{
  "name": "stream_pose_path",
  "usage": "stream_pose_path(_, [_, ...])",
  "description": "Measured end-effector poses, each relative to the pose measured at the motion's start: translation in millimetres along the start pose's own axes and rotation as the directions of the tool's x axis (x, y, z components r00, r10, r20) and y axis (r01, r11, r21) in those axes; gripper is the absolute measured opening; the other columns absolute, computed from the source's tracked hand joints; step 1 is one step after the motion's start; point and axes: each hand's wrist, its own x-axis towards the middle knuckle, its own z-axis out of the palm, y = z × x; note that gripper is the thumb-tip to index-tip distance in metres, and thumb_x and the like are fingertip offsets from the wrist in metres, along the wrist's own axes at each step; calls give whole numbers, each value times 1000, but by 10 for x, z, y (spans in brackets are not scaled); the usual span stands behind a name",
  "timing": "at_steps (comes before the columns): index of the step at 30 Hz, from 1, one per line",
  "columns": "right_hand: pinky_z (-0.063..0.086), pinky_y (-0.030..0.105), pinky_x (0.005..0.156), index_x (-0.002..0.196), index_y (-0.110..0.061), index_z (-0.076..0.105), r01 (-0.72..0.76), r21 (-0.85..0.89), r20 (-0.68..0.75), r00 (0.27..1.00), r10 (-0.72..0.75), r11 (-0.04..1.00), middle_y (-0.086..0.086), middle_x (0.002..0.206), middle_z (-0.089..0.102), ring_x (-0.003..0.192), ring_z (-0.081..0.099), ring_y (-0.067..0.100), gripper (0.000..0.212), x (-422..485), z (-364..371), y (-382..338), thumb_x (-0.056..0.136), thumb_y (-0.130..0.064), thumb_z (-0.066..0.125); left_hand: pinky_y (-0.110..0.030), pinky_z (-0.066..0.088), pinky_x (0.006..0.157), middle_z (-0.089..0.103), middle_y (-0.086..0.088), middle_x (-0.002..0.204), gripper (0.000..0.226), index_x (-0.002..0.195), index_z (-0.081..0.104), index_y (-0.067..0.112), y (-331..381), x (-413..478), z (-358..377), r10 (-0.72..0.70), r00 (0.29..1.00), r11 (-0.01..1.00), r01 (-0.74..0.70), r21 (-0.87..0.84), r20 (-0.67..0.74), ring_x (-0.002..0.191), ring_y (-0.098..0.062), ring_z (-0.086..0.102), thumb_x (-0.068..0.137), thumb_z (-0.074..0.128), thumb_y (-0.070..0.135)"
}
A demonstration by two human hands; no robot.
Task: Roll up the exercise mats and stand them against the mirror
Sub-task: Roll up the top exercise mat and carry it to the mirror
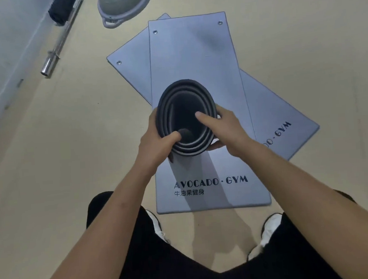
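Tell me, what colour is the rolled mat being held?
Black, with its spiral layers visible end-on. The rolled mat shows best in the head view.

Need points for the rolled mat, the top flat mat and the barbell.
rolled mat [184, 91]: head view, far rim of the dark coiled end.
top flat mat [194, 51]: head view, bare grey surface past the roll.
barbell [49, 66]: head view, chrome end sleeve.
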Motion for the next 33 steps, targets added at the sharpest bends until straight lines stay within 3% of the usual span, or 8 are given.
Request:
stream_pose_path(4, [65,51,63,121,-38,66,-85,53,-40,995,87,995,7,101,74,95,75,31,41,-274,135,-149,90,-10,62,-46,63,58,69,0,110,88,145,34,57,274,-199,-156,-54,998,998,53,29,30,81,-35,72,75,67,16])
stream_pose_path(10, [65,52,70,138,-45,59,-215,51,-18,976,216,975,7,105,74,96,75,29,62,-1052,341,-618,89,-6,61,-46,61,51,72,3,97,76,142,47,42,580,-876,-633,-142,990,990,142,0,-22,62,-31,71,77,68,9])
stream_pose_path(12, [65,54,73,132,-54,61,-262,-17,-1,965,262,965,11,101,74,96,74,32,64,-1303,457,-885,85,-10,64,-43,62,55,71,3,100,70,138,52,35,662,-1156,-855,-212,975,976,208,-64,-69,68,-25,73,77,72,8])
stream_pose_path(15, [64,55,79,109,-69,64,-286,-135,39,955,294,949,17,98,73,97,73,35,61,-1621,706,-1290,80,-15,68,-41,62,78,73,7,104,66,134,59,32,787,-1604,-1265,-300,944,946,275,-172,-138,86,-9,72,74,76,12])
stream_pose_path(19, [64,39,61,129,-35,64,-312,-224,120,931,344,923,13,90,74,74,77,22,50,-1944,1222,-1868,89,-5,66,-50,63,75,75,6,99,69,130,62,35,806,-2005,-1882,-383,909,899,326,-292,-163,80,-19,73,62,74,24])
stream_pose_path(21, [66,41,63,131,-25,65,-281,-344,129,931,342,896,17,90,74,76,77,26,47,-2062,1550,-2077,87,-6,70,-49,62,73,76,8,97,69,128,63,37,720,-2152,-2228,-390,906,891,325,-317,-168,75,-22,72,61,74,25])
stream_pose_path(27, [65,51,70,115,-19,69,-176,-582,147,938,315,794,19,92,74,86,75,40,39,-2269,2719,-2510,81,-1,68,-42,60,83,75,12,103,67,129,64,37,448,-2469,-3282,-410,887,871,311,-380,-212,89,-12,72,65,74,22])
stream_pose_path(33, [66,42,66,123,-18,65,-68,-687,249,913,322,724,11,96,72,84,74,32,43,-2327,3824,-2614,82,-6,71,-38,60,75,74,12,109,63,126,61,32,122,-2735,-4157,-500,809,815,318,-484,-310,86,-15,73,65,73,24])
